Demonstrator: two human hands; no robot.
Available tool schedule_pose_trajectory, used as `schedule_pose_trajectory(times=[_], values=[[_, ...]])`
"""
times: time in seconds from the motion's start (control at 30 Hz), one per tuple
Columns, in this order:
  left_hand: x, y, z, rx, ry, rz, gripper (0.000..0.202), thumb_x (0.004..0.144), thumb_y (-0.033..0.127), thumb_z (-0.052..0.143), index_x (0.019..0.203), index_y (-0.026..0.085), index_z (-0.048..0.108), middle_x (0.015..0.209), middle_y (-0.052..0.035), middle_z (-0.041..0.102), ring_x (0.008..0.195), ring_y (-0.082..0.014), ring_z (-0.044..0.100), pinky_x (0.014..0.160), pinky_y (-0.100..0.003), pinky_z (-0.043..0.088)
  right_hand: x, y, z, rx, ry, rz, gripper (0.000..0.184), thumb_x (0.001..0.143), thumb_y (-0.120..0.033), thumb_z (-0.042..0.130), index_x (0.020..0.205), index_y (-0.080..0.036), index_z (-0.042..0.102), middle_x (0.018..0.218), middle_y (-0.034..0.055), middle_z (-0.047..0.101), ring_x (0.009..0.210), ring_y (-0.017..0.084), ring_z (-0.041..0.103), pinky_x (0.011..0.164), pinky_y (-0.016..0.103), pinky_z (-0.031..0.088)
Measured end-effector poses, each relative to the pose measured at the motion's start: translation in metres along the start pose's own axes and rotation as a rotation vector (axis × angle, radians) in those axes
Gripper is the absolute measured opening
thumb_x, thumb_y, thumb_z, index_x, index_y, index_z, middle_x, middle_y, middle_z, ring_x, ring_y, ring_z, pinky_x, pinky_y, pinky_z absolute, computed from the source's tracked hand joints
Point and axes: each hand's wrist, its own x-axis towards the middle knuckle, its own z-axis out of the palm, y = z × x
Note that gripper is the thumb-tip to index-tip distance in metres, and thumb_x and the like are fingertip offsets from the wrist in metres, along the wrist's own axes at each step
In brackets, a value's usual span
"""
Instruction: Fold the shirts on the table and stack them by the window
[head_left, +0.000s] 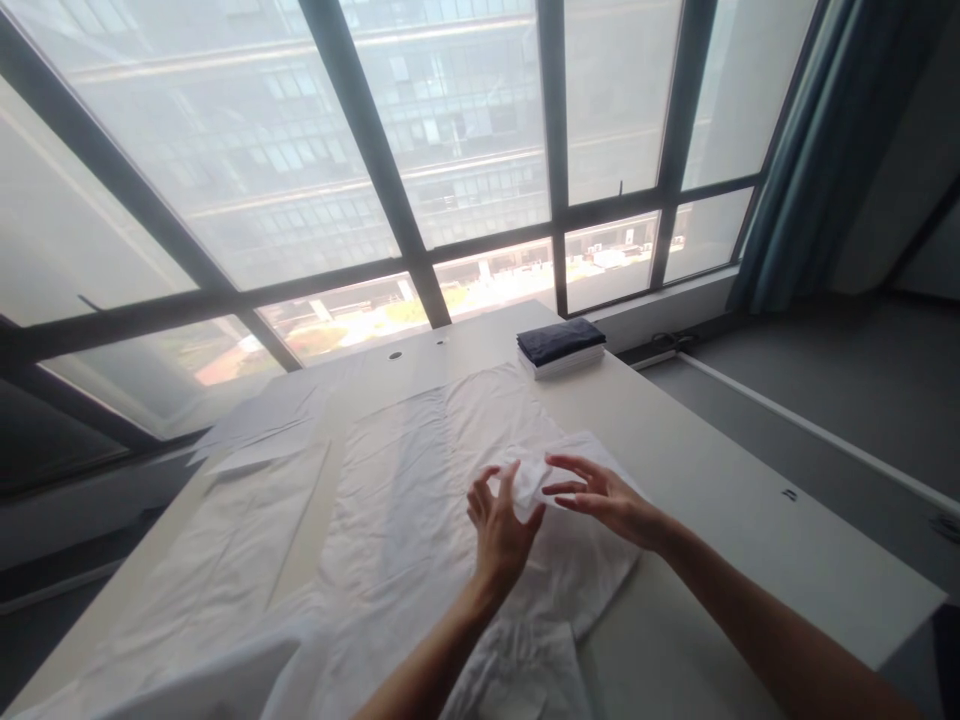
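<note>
A white garment (397, 480), wrinkled and perhaps a shirt, lies spread over the white table. My left hand (501, 530) is above its right part, fingers curved and apart from the thumb. Facing it from the right, my right hand (604, 495) has its fingers stretched apart. Between the two hands is a bunched bit of white cloth (529, 475); neither hand grips it, and whether the fingertips touch it I cannot tell. Gathered white fabric (517, 665) lies nearer me, partly behind my left forearm.
A folded stack of cloth, navy on top (561, 343) and white beneath, sits at the table's far right. More white cloth (225, 530) covers the left side, with flat white sheets (259, 425) beyond it. Windows (457, 120) rise behind the table (720, 500); a blue curtain (806, 160) hangs right.
</note>
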Motion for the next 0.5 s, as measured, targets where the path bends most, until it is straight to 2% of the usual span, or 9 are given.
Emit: schedule_pose_trajectory(times=[0.1, 0.23, 0.33, 0.4, 0.5], values=[[0.016, -0.016, -0.012, 0.111, 0.024, 0.008, 0.039, 0.084, 0.029, 0.074, 0.122, 0.032, 0.07, 0.138, -0.0115, 0.041, 0.131, -0.037, 0.039, 0.107, -0.057, 0.038, 0.0, 0.001, -0.005, -0.029, -0.035, 0.018, 0.055, 0.084, -0.038, 0.078, 0.135, -0.03, 0.062, 0.154, 0.0099, 0.047, 0.126, 0.031, 0.06, 0.112, 0.053, 0.04], [0.024, -0.03, -0.025, 0.058, -0.041, 0.134, 0.029, 0.085, 0.036, 0.074, 0.113, 0.031, 0.076, 0.145, -0.0107, 0.042, 0.139, -0.0383, 0.034, 0.111, -0.06, 0.035, 0.0, -0.007, -0.014, -0.092, -0.036, 0.029, 0.052, 0.086, -0.042, 0.075, 0.135, -0.029, 0.063, 0.15, 0.0111, 0.052, 0.13, 0.033, 0.057, 0.111, 0.055, 0.041], [0.028, -0.04, -0.03, -0.071, -0.107, 0.186, 0.022, 0.091, 0.039, 0.065, 0.105, 0.03, 0.079, 0.146, -0.008, 0.05, 0.143, -0.0352, 0.036, 0.116, -0.059, 0.033, 0.0, -0.013, -0.015, -0.145, -0.063, 0.037, 0.052, 0.085, -0.045, 0.075, 0.133, -0.027, 0.065, 0.148, 0.0126, 0.055, 0.13, 0.034, 0.057, 0.11, 0.056, 0.042], [0.035, -0.049, -0.035, -0.212, -0.137, 0.139, 0.027, 0.095, 0.044, 0.06, 0.1, 0.028, 0.08, 0.143, -0.0075, 0.057, 0.142, -0.0329, 0.041, 0.116, -0.057, 0.034, 0.0, -0.016, -0.017, -0.159, -0.065, 0.017, 0.05, 0.086, -0.045, 0.074, 0.132, -0.026, 0.066, 0.146, 0.0133, 0.057, 0.128, 0.034, 0.059, 0.109, 0.056, 0.044], [0.051, -0.067, -0.045, -0.51, -0.048, -0.098, 0.037, 0.09, 0.053, 0.065, 0.094, 0.02, 0.081, 0.129, -0.0112, 0.068, 0.13, -0.0334, 0.055, 0.111, -0.052, 0.041, 0.0, -0.02, -0.026, -0.225, 0.062, -0.083, 0.04, 0.09, -0.044, 0.068, 0.125, -0.024, 0.07, 0.137, 0.0133, 0.064, 0.121, 0.032, 0.064, 0.103, 0.053, 0.05]])
